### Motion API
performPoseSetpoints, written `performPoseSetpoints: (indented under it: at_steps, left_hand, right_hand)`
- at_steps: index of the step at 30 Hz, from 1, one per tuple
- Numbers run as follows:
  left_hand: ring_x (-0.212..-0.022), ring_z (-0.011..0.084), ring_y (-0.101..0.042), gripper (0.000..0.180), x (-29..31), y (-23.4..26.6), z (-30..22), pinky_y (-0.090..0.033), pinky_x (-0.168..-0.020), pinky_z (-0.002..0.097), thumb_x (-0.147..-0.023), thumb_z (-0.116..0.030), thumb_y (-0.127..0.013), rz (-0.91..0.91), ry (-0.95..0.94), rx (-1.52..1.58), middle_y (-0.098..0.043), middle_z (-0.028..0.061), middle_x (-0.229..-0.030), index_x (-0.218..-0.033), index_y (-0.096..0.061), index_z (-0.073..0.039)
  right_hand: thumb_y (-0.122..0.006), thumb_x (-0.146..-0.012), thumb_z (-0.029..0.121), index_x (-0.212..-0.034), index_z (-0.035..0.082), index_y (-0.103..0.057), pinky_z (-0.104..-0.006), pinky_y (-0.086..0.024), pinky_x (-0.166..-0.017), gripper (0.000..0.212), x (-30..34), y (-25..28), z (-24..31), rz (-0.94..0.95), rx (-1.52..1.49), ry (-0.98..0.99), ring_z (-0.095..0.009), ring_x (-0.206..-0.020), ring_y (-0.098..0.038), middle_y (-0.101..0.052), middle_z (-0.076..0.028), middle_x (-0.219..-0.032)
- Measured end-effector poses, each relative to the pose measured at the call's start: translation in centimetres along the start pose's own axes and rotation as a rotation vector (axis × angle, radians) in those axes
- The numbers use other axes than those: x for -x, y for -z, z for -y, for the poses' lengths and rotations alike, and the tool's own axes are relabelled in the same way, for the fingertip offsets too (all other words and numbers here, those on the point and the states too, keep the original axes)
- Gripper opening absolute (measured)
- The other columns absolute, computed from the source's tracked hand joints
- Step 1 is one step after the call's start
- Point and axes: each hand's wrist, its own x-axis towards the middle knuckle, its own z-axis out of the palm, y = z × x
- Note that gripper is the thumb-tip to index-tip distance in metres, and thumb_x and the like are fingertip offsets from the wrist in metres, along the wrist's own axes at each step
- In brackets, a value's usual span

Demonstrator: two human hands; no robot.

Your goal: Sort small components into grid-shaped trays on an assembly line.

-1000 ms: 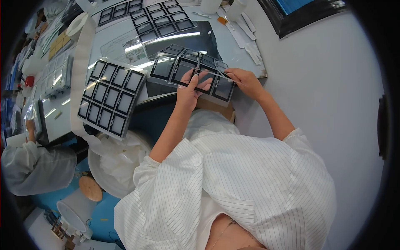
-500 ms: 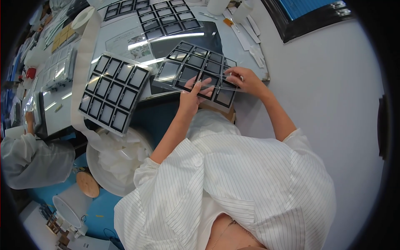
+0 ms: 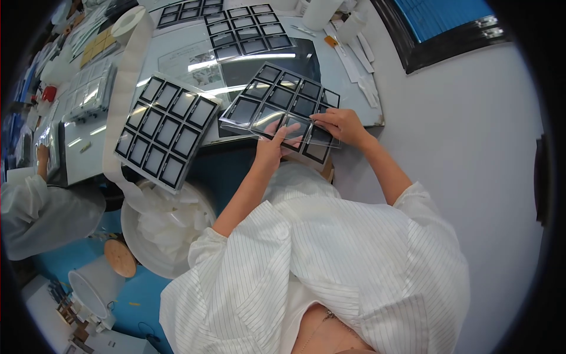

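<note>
A clear sheet printed with a grid of black-framed rectangular windows (image 3: 282,97) tilts over the near edge of the table in front of me. My left hand (image 3: 272,147) grips its near edge; fingers show through the transparent material. At its right side, my right hand (image 3: 343,125) has thumb and forefinger pinched on a thin clear film (image 3: 277,121) lying across the lower part of the sheet. How far the film is joined to the sheet cannot be made out. To the left, a similar thick stack of black-framed sheets (image 3: 167,131) overhangs the table edge.
More framed sheets (image 3: 247,29) lie farther back on the table. A white tape roll (image 3: 128,23) trails a long strip toward a white bin (image 3: 138,236) filled with crumpled film. White bottles (image 3: 321,13) stand far right, near a wall. Another person's sleeve (image 3: 35,206) is at left.
My right hand has come nearer to me and slightly left, drawing the film's edge lower across the sheet. My left hand stays at the near edge. The whole view has shifted slightly.
</note>
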Motion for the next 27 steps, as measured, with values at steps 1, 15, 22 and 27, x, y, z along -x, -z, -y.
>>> performPoseSetpoints:
  at_steps: [1, 15, 22, 27]
  left_hand:
    - [-0.093, 0.0269, -0.068, 0.035, 0.0, 0.2, 0.1, -0.058, -0.074, 0.0307, -0.098, -0.016, -0.049, -0.003, -0.008, 0.002, -0.059, 0.0203, -0.122, -0.13, -0.043, -0.002]
    - [-0.1, 0.0234, -0.065, 0.035, -1.5, 4.8, 3.3, -0.056, -0.078, 0.0292, -0.094, -0.023, -0.058, 0.011, 0.115, 0.121, -0.061, 0.0163, -0.12, -0.123, -0.05, -0.004]
    - [-0.097, 0.0197, -0.065, 0.03, -1.2, 5.0, 1.2, -0.055, -0.075, 0.028, -0.092, -0.018, -0.062, -0.067, 0.063, 0.076, -0.064, 0.0074, -0.108, -0.118, -0.053, -0.007]
    - [-0.082, 0.0121, -0.063, 0.038, -2.9, 7.4, -3.6, -0.05, -0.064, 0.0219, -0.083, -0.01, -0.072, -0.461, -0.34, -0.007, -0.063, 0.0038, -0.088, -0.114, -0.051, -0.005]
  right_hand:
    - [-0.067, -0.083, 0.016, -0.103, 0.017, -0.07, -0.0329, -0.047, -0.057, 0.021, 0.0, 0.0, -0.1, 0.008, 0.023, -0.035, -0.024, -0.062, -0.06, -0.061, -0.006, -0.073]
    - [-0.061, -0.089, 0.009, -0.103, 0.006, -0.07, -0.0276, -0.048, -0.072, 0.016, -4.1, 3.6, -1.2, 0.1, -0.323, -0.188, -0.016, -0.077, -0.062, -0.07, -0.008, -0.088]
    - [-0.056, -0.094, 0.012, -0.106, 0.005, -0.068, -0.028, -0.045, -0.069, 0.019, -2.6, 3.6, -1.4, 0.208, -0.283, -0.129, -0.016, -0.075, -0.059, -0.069, -0.006, -0.088]
    - [-0.053, -0.096, 0.015, -0.108, 0.005, -0.066, -0.0269, -0.045, -0.077, 0.021, -1.7, 4.0, -0.7, 0.217, -0.485, -0.197, -0.016, -0.086, -0.058, -0.067, -0.006, -0.096]
